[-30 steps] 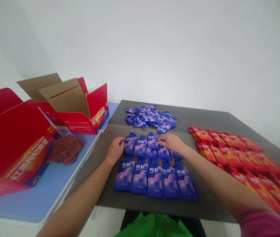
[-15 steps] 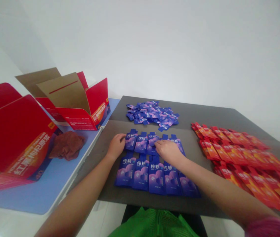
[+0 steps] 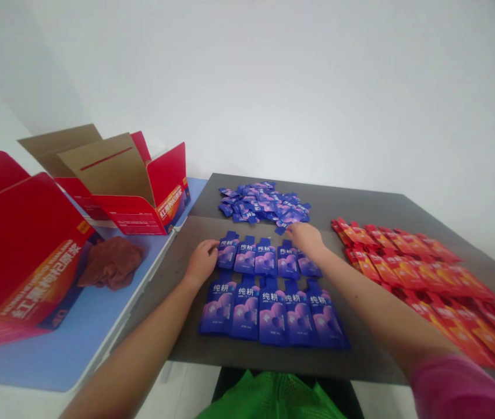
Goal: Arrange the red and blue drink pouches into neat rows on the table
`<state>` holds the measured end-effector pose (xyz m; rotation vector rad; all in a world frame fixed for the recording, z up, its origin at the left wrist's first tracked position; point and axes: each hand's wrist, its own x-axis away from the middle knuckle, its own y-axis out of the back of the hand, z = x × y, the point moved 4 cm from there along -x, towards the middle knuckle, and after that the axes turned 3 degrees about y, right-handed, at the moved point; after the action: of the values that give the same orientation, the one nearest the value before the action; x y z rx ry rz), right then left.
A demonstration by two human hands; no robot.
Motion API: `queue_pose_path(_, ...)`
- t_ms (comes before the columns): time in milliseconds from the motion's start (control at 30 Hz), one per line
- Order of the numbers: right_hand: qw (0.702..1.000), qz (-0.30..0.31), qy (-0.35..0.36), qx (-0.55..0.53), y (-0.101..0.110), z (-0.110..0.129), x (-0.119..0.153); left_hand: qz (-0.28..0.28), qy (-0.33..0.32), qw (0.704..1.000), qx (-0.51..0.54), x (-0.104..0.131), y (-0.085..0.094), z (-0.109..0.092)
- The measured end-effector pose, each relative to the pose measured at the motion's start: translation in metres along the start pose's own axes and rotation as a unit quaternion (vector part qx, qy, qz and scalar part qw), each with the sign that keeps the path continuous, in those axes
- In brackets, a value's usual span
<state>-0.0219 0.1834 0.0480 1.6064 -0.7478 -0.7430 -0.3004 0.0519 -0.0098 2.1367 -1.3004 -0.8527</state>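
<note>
Several blue-purple pouches (image 3: 272,317) lie in two rows on the dark table (image 3: 247,356), printed faces up. My left hand (image 3: 202,262) rests at the left end of the upper row, its curled fingertips at the edge of the leftmost pouch (image 3: 228,251). Beyond the rows is a loose pile of the same pouches (image 3: 265,201). My right hand (image 3: 305,237) is at the near right edge of this pile, fingers bent together by a pouch there; whether it grips that pouch is hard to tell.
Red-orange pouches (image 3: 417,270) lie in overlapping rows on the right. At the left, a blue-topped table (image 3: 99,343) holds open red cartons (image 3: 136,215) and a crumpled brown cloth (image 3: 114,262). A white wall stands behind.
My right hand has moved from the upper row up to the edge of the pile, uncovering the pouches at the right. My left hand stays by the leftmost pouch. The view has shifted slightly.
</note>
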Motion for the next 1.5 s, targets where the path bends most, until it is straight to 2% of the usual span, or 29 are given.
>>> queue_pose_path(67,1.000,-0.002,0.017,0.009,-0.007,-0.020,-0.022,0.000,0.001,1.000,0.001,0.000,0.000,0.000)
queue_pose_path(133,0.998,0.003,0.065,0.020,-0.015,-0.031,-0.038,0.000,0.000,1.000,0.002,0.000,0.001,0.000)
queue_pose_path(233,0.989,0.019,0.139,0.038,-0.028,-0.037,-0.054,-0.002,-0.003,1.000,0.002,0.000,0.001,0.001)
queue_pose_path(300,0.985,0.024,0.162,0.046,-0.034,-0.039,-0.061,-0.003,-0.004,1.000,0.001,0.000,0.001,0.002)
queue_pose_path(433,0.983,0.023,0.169,0.060,-0.033,-0.042,-0.067,-0.001,-0.006,1.000,-0.001,0.001,0.001,0.002)
queue_pose_path(533,0.990,0.009,0.124,0.058,-0.018,-0.049,-0.066,0.004,-0.003,1.000,-0.003,0.001,0.001,0.001)
queue_pose_path(633,0.999,-0.020,0.039,0.008,0.004,-0.055,-0.055,0.006,0.001,1.000,-0.004,0.001,0.000,0.000)
queue_pose_path(700,0.995,-0.027,-0.006,-0.094,0.015,-0.053,-0.037,0.009,0.000,1.000,-0.005,0.001,-0.001,-0.001)
queue_pose_path(800,0.958,0.000,-0.068,-0.278,0.017,-0.037,0.000,0.015,-0.009,1.000,-0.005,0.001,-0.002,-0.002)
queue_pose_path(900,0.921,0.047,-0.135,-0.362,0.006,-0.013,0.035,0.020,-0.013,1.000,-0.005,0.002,-0.002,-0.003)
queue_pose_path(1000,0.906,0.070,-0.169,-0.381,-0.006,0.007,0.050,0.021,-0.014,1.000,-0.009,0.002,-0.002,-0.004)
queue_pose_path(1100,0.909,0.042,-0.170,-0.377,-0.012,0.018,0.048,0.021,-0.011,1.000,-0.018,0.001,0.000,-0.004)
queue_pose_path(1267,0.908,-0.005,-0.179,-0.378,-0.019,0.024,0.043,0.018,-0.004,0.999,-0.027,0.000,0.001,-0.004)
queue_pose_path(1500,0.912,-0.001,-0.152,-0.382,-0.019,0.028,0.052,0.024,-0.013,0.999,-0.026,-0.001,0.000,-0.005)
